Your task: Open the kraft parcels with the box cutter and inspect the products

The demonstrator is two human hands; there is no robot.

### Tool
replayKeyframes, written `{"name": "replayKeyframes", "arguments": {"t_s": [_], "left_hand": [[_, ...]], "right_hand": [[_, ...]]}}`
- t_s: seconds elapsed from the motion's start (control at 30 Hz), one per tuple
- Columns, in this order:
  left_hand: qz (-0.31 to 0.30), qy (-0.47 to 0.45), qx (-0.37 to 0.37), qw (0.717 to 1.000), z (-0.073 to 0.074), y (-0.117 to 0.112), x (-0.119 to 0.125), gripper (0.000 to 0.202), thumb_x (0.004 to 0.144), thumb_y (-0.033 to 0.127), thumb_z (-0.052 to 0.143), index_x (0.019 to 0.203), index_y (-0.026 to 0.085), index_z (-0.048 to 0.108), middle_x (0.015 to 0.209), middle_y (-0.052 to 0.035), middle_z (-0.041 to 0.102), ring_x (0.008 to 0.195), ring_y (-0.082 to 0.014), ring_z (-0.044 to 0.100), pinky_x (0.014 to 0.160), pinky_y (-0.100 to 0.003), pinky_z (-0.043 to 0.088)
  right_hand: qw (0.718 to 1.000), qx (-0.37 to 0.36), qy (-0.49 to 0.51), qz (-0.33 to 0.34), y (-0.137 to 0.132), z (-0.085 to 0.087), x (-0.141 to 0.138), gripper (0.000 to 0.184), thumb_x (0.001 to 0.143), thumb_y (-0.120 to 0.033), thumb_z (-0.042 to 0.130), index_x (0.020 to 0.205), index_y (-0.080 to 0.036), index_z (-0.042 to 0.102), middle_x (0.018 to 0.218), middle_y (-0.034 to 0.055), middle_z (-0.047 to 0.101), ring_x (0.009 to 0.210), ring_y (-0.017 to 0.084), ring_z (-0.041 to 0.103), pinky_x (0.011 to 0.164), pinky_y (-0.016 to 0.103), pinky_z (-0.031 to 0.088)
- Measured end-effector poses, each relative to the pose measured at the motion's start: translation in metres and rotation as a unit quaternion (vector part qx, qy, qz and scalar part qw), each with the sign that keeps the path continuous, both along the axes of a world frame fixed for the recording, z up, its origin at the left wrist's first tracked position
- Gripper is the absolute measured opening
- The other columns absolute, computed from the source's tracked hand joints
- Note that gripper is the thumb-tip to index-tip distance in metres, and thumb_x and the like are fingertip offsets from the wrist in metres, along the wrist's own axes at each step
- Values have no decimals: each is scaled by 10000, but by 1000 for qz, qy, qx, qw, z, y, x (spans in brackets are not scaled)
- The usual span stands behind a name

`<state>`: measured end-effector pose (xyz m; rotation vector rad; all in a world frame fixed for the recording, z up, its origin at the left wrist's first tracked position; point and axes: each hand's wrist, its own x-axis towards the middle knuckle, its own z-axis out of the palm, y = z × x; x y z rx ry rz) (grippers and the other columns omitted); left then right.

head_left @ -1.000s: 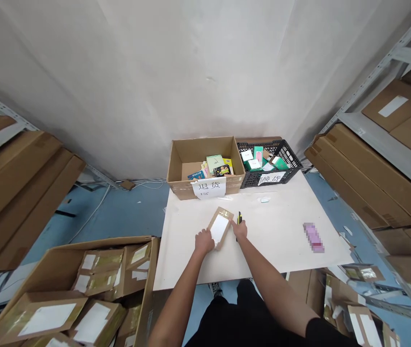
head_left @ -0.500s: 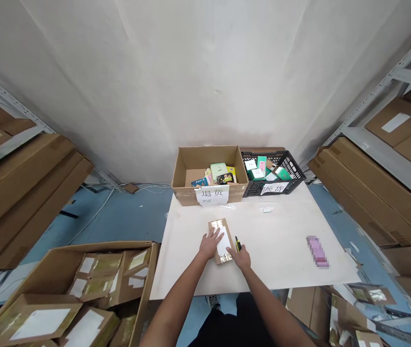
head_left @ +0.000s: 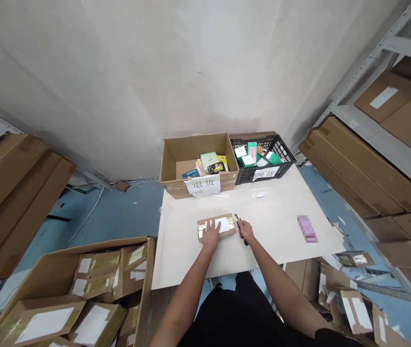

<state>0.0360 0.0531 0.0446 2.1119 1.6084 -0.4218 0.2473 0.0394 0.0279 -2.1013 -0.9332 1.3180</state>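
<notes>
A small brown cardboard parcel (head_left: 217, 225) with a white label and shiny tape lies crosswise on the white table (head_left: 270, 217). My left hand (head_left: 211, 236) rests flat on its near side, fingers spread. My right hand (head_left: 245, 231) is closed round a black and yellow utility knife (head_left: 240, 224), whose tip sits at the parcel's right end.
At the table's far edge stand a labelled open cardboard box (head_left: 176, 166) and a labelled black plastic crate (head_left: 281, 154), both holding small product boxes. A pink item (head_left: 307, 228) lies at the right. A large carton (head_left: 46, 284) of parcels sits low left; shelves of cartons flank both sides.
The parcel has been turned from lengthwise to crosswise under my left hand. My right hand with the knife has moved to its right end.
</notes>
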Motion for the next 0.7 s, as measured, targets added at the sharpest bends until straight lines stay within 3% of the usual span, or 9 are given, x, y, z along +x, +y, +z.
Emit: {"name": "replayKeyframes", "arguments": {"t_s": [0.1,0.33,0.57,0.63,0.7], "left_hand": [[-1,4,-14,1000,-6,0,0,729,974,328,528,1659,394,287,1779,-20,170,1631,-344,151,1253,-572,303],[-8,5,-21,1000,-8,4,0,724,983,358,520,1665,376,278,1785,-23,128,1638,-336,121,1262,-564,297],[-5,7,-9,1000,-1,0,2,711,984,368,520,1658,383,293,1782,-27,148,1636,-328,136,1250,-559,310],[-6,0,-3,1000,2,0,1,706,980,368,533,1649,395,308,1777,-30,175,1631,-334,150,1237,-566,320],[-12,-12,0,1000,7,4,-4,687,978,379,552,1634,390,348,1767,-45,218,1619,-353,184,1211,-575,351]], "right_hand": [[999,-17,32,26,-15,-4,7,469,1037,-599,433,731,-246,471,472,-73,498,334,116,481,411,222,380],[995,-32,21,92,-1,7,13,483,1039,-589,473,713,-233,486,461,-66,512,321,105,457,410,214,372],[988,-56,4,144,-28,14,24,492,1043,-589,492,715,-223,498,469,-60,527,323,101,454,431,217,384],[988,-57,4,144,-35,14,24,482,1023,-595,530,722,-219,520,474,-54,546,338,108,473,457,220,409],[994,-52,8,99,-44,11,24,494,1015,-627,512,741,-216,541,501,-37,575,379,123,528,487,222,441]]}}
